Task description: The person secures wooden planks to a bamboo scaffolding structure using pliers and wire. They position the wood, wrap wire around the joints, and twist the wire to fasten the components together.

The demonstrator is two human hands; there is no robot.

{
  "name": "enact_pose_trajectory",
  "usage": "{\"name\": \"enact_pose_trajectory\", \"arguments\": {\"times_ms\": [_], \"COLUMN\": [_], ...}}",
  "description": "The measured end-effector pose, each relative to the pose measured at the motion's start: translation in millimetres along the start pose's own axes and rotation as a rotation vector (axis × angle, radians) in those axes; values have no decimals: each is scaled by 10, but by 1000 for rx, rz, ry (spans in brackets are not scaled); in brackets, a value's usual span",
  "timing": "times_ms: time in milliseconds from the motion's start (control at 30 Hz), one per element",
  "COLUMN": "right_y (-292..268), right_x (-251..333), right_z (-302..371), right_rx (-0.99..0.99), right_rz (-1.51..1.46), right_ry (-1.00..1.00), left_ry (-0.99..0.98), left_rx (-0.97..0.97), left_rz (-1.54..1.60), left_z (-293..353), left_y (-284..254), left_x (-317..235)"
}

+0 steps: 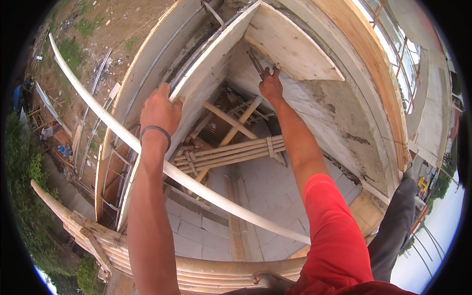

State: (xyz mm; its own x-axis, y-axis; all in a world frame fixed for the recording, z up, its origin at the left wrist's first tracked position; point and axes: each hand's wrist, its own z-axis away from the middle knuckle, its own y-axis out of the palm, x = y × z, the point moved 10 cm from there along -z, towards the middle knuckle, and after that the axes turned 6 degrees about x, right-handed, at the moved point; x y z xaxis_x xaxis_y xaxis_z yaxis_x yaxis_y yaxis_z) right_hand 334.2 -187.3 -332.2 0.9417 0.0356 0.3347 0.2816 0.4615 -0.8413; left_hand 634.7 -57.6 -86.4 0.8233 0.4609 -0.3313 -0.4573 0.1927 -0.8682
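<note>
My left hand, with a dark band at the wrist, has its fingers hooked over the top edge of an upright formwork board. Inside the corner of the formwork, my right hand reaches far forward and is closed on a dark tool with two long slim arms, which looks like pincers. Its tip lies close to the inner corner. Just right of that hand, a slanted plywood panel leans across the grey concrete wall.
A long pale pole crosses beneath my left forearm. Bamboo poles are lashed together below, above a deep drop between block walls. Steel bars run inside the left formwork. More bamboo lies close in front of me.
</note>
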Motion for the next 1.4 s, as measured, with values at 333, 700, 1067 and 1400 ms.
{"name": "enact_pose_trajectory", "arguments": {"times_ms": [333, 700, 1067, 1400], "right_y": [-13, 44, -20, 82], "right_x": [57, 141, 176, -191], "right_z": [-72, -60, -65, -46], "right_rx": [-106, 79, -30, 75], "right_rz": [-116, 301, 329, 912], "right_ry": [68, 39, 101, 83], "left_ry": [27, 1, -8, -54], "left_rx": [-21, -9, 4, 71], "left_rz": [24, 4, -8, -21], "left_z": [2, 9, 8, 5], "left_y": [-4, 5, 1, 34], "left_x": [-14, 13, 32, 15]}}
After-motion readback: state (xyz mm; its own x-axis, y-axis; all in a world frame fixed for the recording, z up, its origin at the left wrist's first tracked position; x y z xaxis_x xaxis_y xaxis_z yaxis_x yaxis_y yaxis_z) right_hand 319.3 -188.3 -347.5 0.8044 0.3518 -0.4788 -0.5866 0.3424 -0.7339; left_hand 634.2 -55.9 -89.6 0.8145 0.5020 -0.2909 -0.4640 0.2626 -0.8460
